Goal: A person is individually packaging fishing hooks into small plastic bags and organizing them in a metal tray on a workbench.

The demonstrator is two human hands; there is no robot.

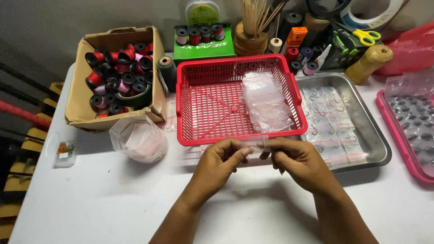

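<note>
Fingers: both sets pinched shut on a small clear bag [258, 145]; left hand [221, 165] gripped its left end, right hand [296, 160] its right end, thumbs against forefingers.
Bag position: held just off the white table [90, 203], touching or nearly touching the near rim of the red basket [205, 140], at 12 o'clock from the knuckles.
Bag contents: something thin and dark inside, too small to identify.
Handling: judged very light, soft, limp and slick film; would crumple rather than break. Best grip looked like the two short ends or the sealed strip, pinched, not squeezed mid-body.
Basket: pile of clear bags [266, 101] in its right half, left half bare mesh.
Steel tray [377, 140]: at 2 o'clock, touching the basket's right side, more bags with hooks [332, 119] laid flat.
Pink tray [384, 113]: at 3 o'clock, running off the table's right edge of view.
Cardboard box [79, 108]: at 10 o'clock, full of thread spools [117, 79].
Plastic tub [139, 139]: at 9–10 o'clock, near the left hand.
Open room: bare table from 4 to 8 o'clock around both forearms; tight at 12, basket rim right there.
</note>
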